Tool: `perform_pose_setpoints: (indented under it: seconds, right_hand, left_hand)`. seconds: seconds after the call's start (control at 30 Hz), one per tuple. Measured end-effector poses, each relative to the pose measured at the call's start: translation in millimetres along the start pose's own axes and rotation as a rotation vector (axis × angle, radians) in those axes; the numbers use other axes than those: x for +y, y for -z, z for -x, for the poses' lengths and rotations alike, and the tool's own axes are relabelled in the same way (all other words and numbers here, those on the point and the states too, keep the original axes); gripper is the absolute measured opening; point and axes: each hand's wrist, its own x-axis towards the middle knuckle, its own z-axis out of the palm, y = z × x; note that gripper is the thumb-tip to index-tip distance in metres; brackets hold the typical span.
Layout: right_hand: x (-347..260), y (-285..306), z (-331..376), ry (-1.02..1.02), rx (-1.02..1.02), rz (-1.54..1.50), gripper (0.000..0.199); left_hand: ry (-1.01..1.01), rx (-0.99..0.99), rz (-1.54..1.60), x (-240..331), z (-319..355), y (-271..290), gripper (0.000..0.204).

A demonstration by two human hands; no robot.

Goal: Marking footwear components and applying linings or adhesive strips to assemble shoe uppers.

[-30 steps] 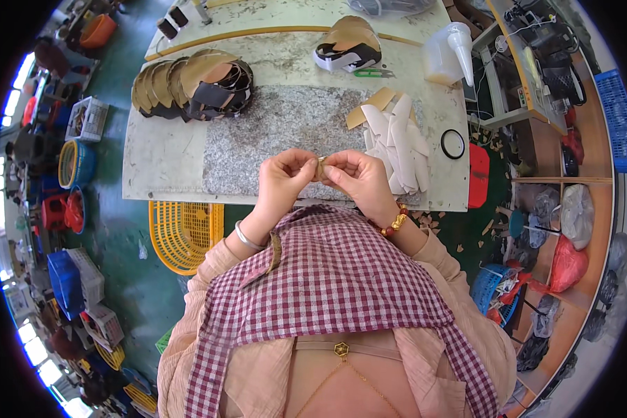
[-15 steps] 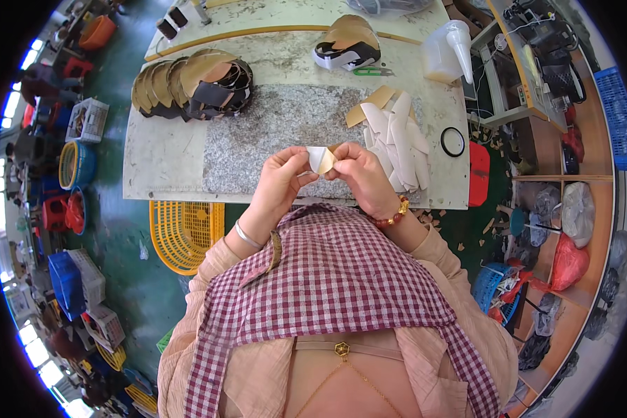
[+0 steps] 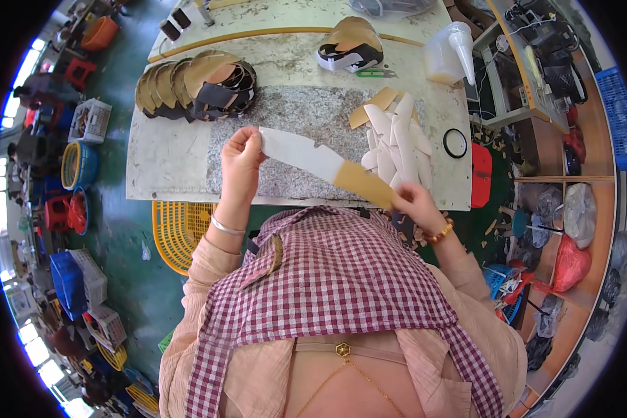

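A long strip stretches slantwise over the front of the table between my two hands. Its left part is a white strip (image 3: 299, 155) with a small notch in the upper edge; the right part is tan backing paper (image 3: 362, 184). My left hand (image 3: 242, 153) pinches the white end, higher up. Lower and closer to me, my right hand (image 3: 419, 207) grips the tan end. Whether the two layers are still stuck together where they meet, I cannot tell. Beyond my right hand lies a pile of white cut-out pieces (image 3: 397, 143), with tan sheets (image 3: 366, 111) behind it.
Overlapping shoe uppers (image 3: 195, 87) line the table's left; another upper (image 3: 350, 45) stands at the back near green thread snips (image 3: 376, 73). A spouted plastic bottle (image 3: 442, 57) and a black ring (image 3: 455, 143) are on the right. Below the table edge sits a yellow basket (image 3: 177, 233).
My hands were close together on a folded white and tan piece. They have since drawn apart, left hand up and left, right hand down and right, and the strip now spans between them.
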Motion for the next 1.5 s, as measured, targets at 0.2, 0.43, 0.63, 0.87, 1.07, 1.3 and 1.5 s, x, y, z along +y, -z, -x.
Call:
perform_pose_setpoints:
  seconds: [0.2,0.43,0.63,0.87,1.07,1.3,1.5]
  right_hand:
    - [51,69,9,-0.161,-0.026,0.617,0.013]
    - [-47,-10,-88,0.314,-0.053,-0.226,0.020]
    - [-75,-58,-85,0.011,-0.617,-0.455,0.025]
    - [-67,-33,-70,0.036,-0.221,-0.249,0.027]
    - [-53,-37,-58,0.030,-0.055,-0.411,0.022]
    - [-43,-28,-55,0.029,0.022,-0.447,0.021]
    - [-39,-25,-51,0.023,0.106,-0.489,0.019]
  left_hand:
    - [-0.231,-0.198,-0.451,18,9,-6,0.014]
    - [-0.387,-0.703,-0.561,30,24,-61,0.016]
    - [-0.423,-0.755,-0.555,41,9,-53,0.017]
    - [-0.121,0.130,-0.258,25,-68,25,0.019]
    - [0.072,0.521,0.086,-28,-151,126,0.026]
    - [-0.322,0.358,-0.948,8,-120,46,0.025]
    - [-0.635,-0.224,-1.033,-41,-79,-8,0.018]
